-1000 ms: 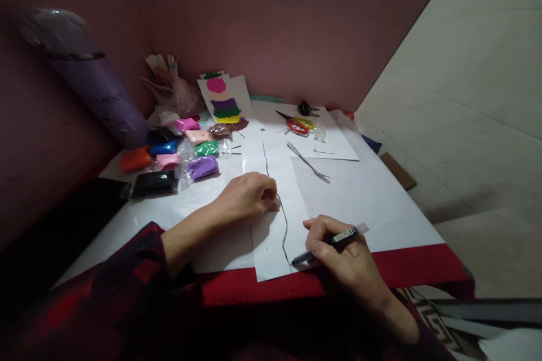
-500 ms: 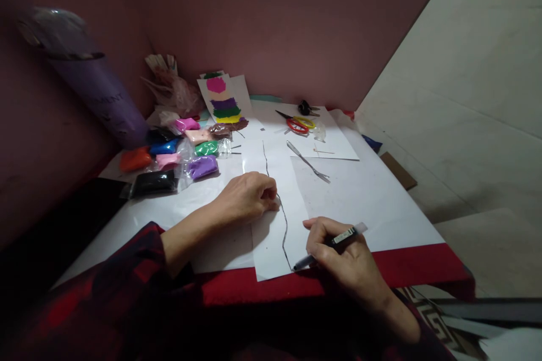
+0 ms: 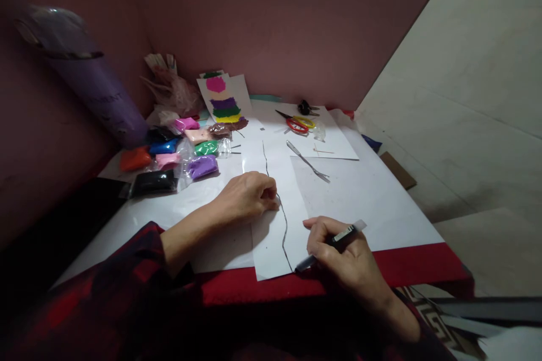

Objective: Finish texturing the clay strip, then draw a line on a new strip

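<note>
My right hand (image 3: 345,254) is closed around a black marker pen (image 3: 305,263) with a grey end. Its tip points at the near edge of a white sheet of paper (image 3: 271,254), where a wavy black line (image 3: 285,225) ends. That line runs up the sheet away from me. My left hand (image 3: 249,194) rests on the paper over the middle of the line, fingers curled in. Whether anything is pinched in it is hidden. A silver fork-ended tool (image 3: 307,162) lies beyond my right hand.
Packets of coloured clay (image 3: 203,167) crowd the left side. Behind them stand a painted swatch card (image 3: 224,102) and a plastic bag (image 3: 178,93). A tall purple container (image 3: 99,90) leans at the far left. Scissors (image 3: 298,124) lie at the back, and red cloth (image 3: 410,265) edges the table.
The marker's tip has shifted very slightly right and toward me at the paper's near edge. My left hand stays where it was.
</note>
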Demonstrator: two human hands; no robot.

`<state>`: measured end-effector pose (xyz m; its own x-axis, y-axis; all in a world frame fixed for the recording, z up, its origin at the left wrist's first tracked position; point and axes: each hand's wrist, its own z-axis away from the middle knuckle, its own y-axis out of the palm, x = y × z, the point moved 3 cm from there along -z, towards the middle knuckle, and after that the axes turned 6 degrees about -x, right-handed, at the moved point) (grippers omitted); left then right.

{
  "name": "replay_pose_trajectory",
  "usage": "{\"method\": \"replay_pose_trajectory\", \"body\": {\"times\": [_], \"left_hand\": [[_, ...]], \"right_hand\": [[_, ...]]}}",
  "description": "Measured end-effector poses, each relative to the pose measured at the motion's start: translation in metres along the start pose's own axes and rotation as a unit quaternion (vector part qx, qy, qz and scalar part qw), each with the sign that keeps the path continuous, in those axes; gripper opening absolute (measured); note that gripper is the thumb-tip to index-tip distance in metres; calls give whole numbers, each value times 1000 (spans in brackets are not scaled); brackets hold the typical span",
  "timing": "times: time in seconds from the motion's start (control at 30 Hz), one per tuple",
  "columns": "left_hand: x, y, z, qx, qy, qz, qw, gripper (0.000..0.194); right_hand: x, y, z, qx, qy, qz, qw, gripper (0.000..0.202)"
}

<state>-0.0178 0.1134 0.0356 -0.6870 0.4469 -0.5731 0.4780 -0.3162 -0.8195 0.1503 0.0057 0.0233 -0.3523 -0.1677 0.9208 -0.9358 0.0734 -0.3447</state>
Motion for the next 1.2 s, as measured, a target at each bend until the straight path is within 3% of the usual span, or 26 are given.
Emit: {"method": "replay_pose_trajectory", "body": {"times": [0.17, 0.4, 1.03, 1.2], "left_hand": [[1, 1, 0, -1, 2, 4, 1000, 10], [2, 2, 0, -4, 13, 9, 1000, 11], [1, 1, 0, -2, 1, 8, 1000, 10], [1, 1, 0, -3, 6, 4, 1000, 10]], "right_hand": [[-2, 0, 0, -12, 4, -29, 999, 23], [9, 2, 0, -34, 37, 16, 999, 23], [2, 1, 1, -7, -4, 3, 1000, 21], [-1, 1, 1, -26, 7, -17, 999, 23]]}}
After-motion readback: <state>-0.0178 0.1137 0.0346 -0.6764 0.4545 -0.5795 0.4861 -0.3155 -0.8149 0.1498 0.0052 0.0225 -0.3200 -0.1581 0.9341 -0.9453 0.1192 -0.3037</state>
